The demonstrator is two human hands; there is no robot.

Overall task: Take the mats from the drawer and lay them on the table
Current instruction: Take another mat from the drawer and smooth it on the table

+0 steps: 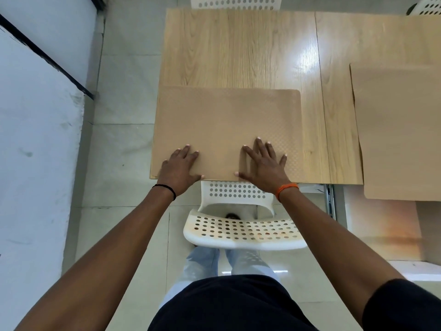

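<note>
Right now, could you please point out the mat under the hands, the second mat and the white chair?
mat under the hands [224, 120], head view, bare middle.
second mat [401, 130], head view, its middle.
white chair [241, 231], head view, perforated backrest.

No text, label, brand, number or sign can be read anywhere in the head view.
</note>
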